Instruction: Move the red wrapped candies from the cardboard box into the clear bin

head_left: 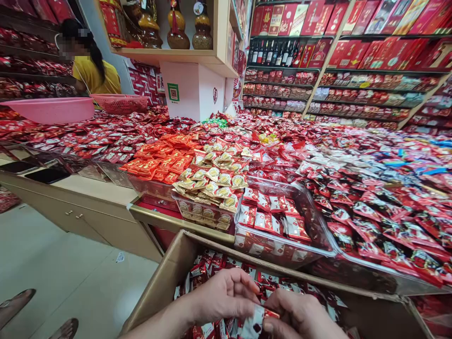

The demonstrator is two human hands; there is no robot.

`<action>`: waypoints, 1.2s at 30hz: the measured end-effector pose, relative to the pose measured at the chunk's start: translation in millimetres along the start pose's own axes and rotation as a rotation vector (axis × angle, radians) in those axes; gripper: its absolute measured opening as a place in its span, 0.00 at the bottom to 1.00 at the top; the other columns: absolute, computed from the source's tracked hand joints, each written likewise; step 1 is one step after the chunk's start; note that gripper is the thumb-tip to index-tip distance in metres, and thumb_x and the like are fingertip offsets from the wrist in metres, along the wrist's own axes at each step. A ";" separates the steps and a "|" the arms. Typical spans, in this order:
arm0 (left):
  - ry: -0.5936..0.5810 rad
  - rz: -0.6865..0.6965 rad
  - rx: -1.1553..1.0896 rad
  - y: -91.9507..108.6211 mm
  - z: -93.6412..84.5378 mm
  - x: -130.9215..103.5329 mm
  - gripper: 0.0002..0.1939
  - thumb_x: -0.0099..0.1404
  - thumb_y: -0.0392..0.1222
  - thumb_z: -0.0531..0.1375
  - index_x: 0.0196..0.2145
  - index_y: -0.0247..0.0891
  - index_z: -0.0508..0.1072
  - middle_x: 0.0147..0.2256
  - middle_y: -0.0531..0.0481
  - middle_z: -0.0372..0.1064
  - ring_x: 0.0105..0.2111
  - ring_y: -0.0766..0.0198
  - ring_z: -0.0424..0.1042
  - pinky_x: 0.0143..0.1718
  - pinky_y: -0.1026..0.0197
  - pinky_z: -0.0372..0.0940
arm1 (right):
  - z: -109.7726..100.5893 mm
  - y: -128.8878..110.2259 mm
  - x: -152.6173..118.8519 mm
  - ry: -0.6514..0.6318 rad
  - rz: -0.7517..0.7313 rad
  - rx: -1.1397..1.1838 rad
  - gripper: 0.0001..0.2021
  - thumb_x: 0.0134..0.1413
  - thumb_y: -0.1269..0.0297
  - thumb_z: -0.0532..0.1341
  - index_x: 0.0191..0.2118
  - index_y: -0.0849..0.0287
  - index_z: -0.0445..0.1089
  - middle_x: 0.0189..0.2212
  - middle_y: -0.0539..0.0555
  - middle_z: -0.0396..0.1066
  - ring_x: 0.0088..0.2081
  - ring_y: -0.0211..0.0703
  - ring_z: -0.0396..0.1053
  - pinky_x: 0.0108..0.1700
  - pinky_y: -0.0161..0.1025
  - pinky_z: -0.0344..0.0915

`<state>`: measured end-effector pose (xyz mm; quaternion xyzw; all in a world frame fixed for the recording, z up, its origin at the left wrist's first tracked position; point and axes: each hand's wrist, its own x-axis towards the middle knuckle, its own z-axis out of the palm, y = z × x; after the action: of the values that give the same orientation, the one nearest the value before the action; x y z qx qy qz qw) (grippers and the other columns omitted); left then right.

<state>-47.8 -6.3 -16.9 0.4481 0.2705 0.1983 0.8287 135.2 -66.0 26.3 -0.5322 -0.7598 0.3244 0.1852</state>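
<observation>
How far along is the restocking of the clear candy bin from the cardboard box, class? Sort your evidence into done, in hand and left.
Done: the clear bin already holds a shallow layer of red-and-white candies. In hand: the left hand and right hand grip one wrapped candy over the cardboard box. Left: many packets lie in the box, and the bin looks far from full.

Pale tiled floor (63, 278), red-stocked wall shelves (353, 70) behind.
</observation>
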 end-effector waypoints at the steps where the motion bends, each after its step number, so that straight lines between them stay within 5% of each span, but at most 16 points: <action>1: 0.001 0.029 -0.001 1.5 -0.9 0.4 0.20 0.45 0.47 0.66 0.33 0.33 0.68 0.27 0.52 0.69 0.24 0.72 0.66 0.26 0.68 0.60 | -12.1 -6.9 -1.9 0.030 -0.003 0.007 0.08 0.50 0.62 0.55 0.26 0.57 0.68 0.20 0.49 0.70 0.21 0.37 0.66 0.21 0.30 0.60; 7: 0.112 0.030 0.163 8.0 -8.3 2.1 0.16 0.53 0.50 0.60 0.33 0.34 0.67 0.28 0.49 0.70 0.25 0.67 0.68 0.27 0.65 0.58 | -100.5 -30.3 8.8 0.542 -0.071 -0.051 0.08 0.49 0.57 0.57 0.34 0.54 0.67 0.27 0.50 0.72 0.26 0.40 0.68 0.26 0.33 0.63; 9: 0.132 0.013 0.217 6.3 -9.3 2.9 0.15 0.52 0.48 0.61 0.32 0.35 0.67 0.27 0.51 0.70 0.25 0.68 0.67 0.28 0.64 0.58 | -113.8 -29.5 26.4 0.580 -0.059 -0.201 0.09 0.49 0.56 0.57 0.33 0.55 0.68 0.24 0.50 0.71 0.24 0.39 0.66 0.25 0.34 0.60; 13: 0.144 0.016 0.253 -0.4 -11.6 5.3 0.15 0.50 0.47 0.62 0.32 0.34 0.67 0.25 0.53 0.69 0.24 0.68 0.66 0.29 0.63 0.58 | -111.6 -26.5 66.2 0.334 -0.075 -0.354 0.08 0.50 0.60 0.55 0.28 0.57 0.69 0.21 0.49 0.69 0.22 0.36 0.63 0.25 0.34 0.57; 19: 0.166 0.015 0.265 -5.1 -16.5 7.7 0.17 0.49 0.48 0.62 0.31 0.34 0.66 0.24 0.53 0.68 0.23 0.68 0.66 0.28 0.63 0.58 | -97.1 -18.1 98.7 -0.034 -0.054 -0.288 0.08 0.49 0.61 0.55 0.26 0.59 0.67 0.21 0.48 0.67 0.24 0.37 0.62 0.26 0.32 0.56; 26: 0.154 -0.008 0.311 -11.4 -20.5 9.9 0.15 0.48 0.46 0.62 0.31 0.34 0.66 0.22 0.56 0.65 0.22 0.69 0.65 0.27 0.64 0.57 | -93.7 -11.3 111.1 -0.210 -0.105 -0.272 0.07 0.44 0.70 0.54 0.26 0.60 0.69 0.19 0.46 0.65 0.23 0.34 0.59 0.25 0.30 0.55; 36: 0.167 -0.037 0.322 -16.0 -25.3 11.8 0.14 0.48 0.43 0.61 0.31 0.33 0.65 0.24 0.54 0.65 0.23 0.68 0.66 0.29 0.62 0.59 | -84.4 -6.7 122.5 -0.232 -0.120 -0.253 0.10 0.40 0.73 0.53 0.24 0.60 0.71 0.19 0.47 0.67 0.23 0.35 0.61 0.26 0.30 0.55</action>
<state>-53.1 8.1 -45.2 0.5519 0.3750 0.1737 0.7243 138.7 71.3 83.9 -0.4639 -0.8413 0.2736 0.0470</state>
